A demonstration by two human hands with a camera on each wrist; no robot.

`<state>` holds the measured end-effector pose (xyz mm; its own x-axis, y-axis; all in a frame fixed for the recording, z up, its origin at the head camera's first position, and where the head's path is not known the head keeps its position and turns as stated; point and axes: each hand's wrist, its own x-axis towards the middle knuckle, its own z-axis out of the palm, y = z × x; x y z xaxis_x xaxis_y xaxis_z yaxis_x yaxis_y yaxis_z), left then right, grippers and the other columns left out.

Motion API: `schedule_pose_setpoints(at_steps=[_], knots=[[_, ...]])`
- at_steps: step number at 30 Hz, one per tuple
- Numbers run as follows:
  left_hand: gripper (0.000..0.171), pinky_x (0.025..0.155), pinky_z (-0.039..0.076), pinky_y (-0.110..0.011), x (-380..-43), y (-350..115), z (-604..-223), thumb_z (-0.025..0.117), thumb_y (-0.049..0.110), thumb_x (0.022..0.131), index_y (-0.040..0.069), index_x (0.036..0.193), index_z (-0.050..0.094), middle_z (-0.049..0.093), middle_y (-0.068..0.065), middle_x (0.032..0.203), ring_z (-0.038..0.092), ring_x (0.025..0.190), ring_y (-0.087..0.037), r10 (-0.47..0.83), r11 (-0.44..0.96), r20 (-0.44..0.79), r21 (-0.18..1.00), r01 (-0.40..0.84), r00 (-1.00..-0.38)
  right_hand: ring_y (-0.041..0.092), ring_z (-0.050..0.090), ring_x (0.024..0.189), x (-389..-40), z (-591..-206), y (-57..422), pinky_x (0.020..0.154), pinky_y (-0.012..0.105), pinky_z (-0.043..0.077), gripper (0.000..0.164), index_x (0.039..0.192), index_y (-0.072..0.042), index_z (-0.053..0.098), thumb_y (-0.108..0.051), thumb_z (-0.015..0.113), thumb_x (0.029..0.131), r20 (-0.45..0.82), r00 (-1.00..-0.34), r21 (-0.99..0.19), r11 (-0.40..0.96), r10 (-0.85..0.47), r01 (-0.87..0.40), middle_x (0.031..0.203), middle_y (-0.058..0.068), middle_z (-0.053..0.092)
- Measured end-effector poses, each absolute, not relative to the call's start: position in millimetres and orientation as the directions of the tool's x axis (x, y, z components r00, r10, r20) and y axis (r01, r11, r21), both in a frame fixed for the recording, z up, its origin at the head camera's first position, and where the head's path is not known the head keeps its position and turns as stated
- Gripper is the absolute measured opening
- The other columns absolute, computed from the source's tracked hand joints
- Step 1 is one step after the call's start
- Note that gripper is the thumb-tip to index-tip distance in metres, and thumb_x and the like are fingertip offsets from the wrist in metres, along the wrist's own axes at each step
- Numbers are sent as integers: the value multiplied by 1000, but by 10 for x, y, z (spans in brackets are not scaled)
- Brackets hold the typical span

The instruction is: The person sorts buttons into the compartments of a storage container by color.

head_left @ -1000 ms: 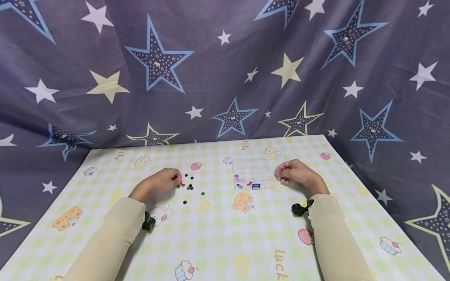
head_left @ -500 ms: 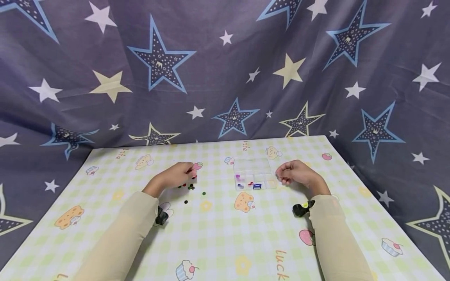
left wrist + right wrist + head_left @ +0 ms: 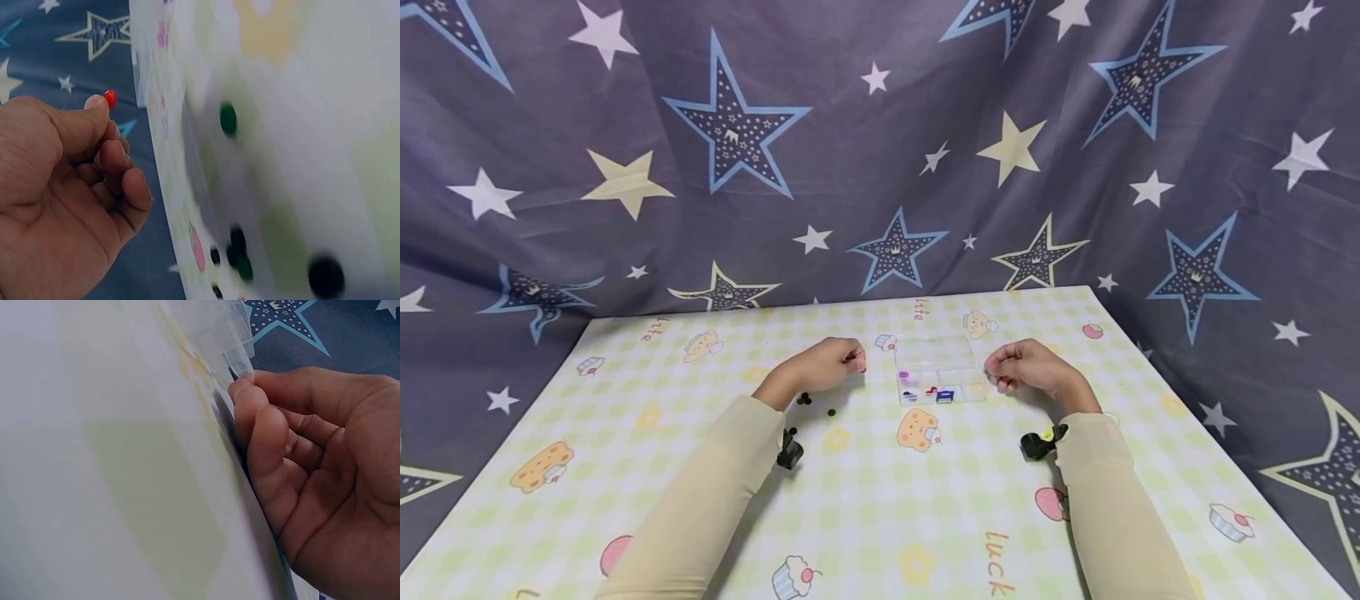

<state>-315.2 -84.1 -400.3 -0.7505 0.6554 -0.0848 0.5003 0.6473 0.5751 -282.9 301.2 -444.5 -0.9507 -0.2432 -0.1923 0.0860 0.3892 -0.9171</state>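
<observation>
My left hand (image 3: 827, 364) pinches a small shiny red button (image 3: 110, 98) between thumb and forefinger, raised over the table just left of a clear compartment box (image 3: 917, 400). The box lies with its clear lid (image 3: 932, 350) folded back. My right hand (image 3: 1026, 371) pinches the box's right edge, as the right wrist view shows the clear plastic (image 3: 240, 362) at the fingertips. Purple pieces (image 3: 904, 376), red pieces (image 3: 932, 391) and a blue piece (image 3: 945, 397) sit in separate compartments of the box.
Left of the box, several small dark and green buttons lie loose: a green one (image 3: 832, 412), a cluster (image 3: 804, 399) and a dark one (image 3: 326, 276) near the left wrist. A checked, printed cloth (image 3: 865, 500) covers the table; a starry curtain (image 3: 842, 167) hangs behind.
My left hand has moved from the loose buttons rightward and slightly away, carrying the red button towards the box. The right hand has stayed at the box's edge.
</observation>
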Motion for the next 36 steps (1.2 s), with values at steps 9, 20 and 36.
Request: schedule_pose_setpoints(at_steps=[9, 20, 36], knots=[[20, 77, 40, -32, -3101, -435, -3997, 46, 3, 105, 7, 90, 59, 54, -3, 83, 46, 76, -16, 723, 589, -4, 525, 614, -690, 16, 63, 69, -2823, -4447, 3016, 63, 27, 53, 16, 108, 8, 67, -4, 59, 100, -187, -950, -918, 389, -250, 78, 86, 12, 68], [18, 81, 43, -29, -3087, -26, -4050, 48, 0, 103, 6, 94, 62, 59, -3, 88, 52, 83, -16, 752, 558, -10, 541, 629, -659, 15, 63, 70, -2804, -4421, 3018, 63, 27, 53, 21, 113, 11, 65, -5, 60, 101, -186, -945, -922, 381, -269, 73, 87, 13, 68], [14, 79, 49, -29, -3046, 43, -4042, 56, 8, 105, 6, 96, 66, 64, -3, 87, 55, 78, -14, 702, 582, 8, 570, 580, -712, 15, 63, 70, -2835, -4437, 3028, 63, 27, 53, 22, 114, 11, 65, -5, 61, 101, -195, -946, -919, 385, -258, 84, 88, 14, 68]])
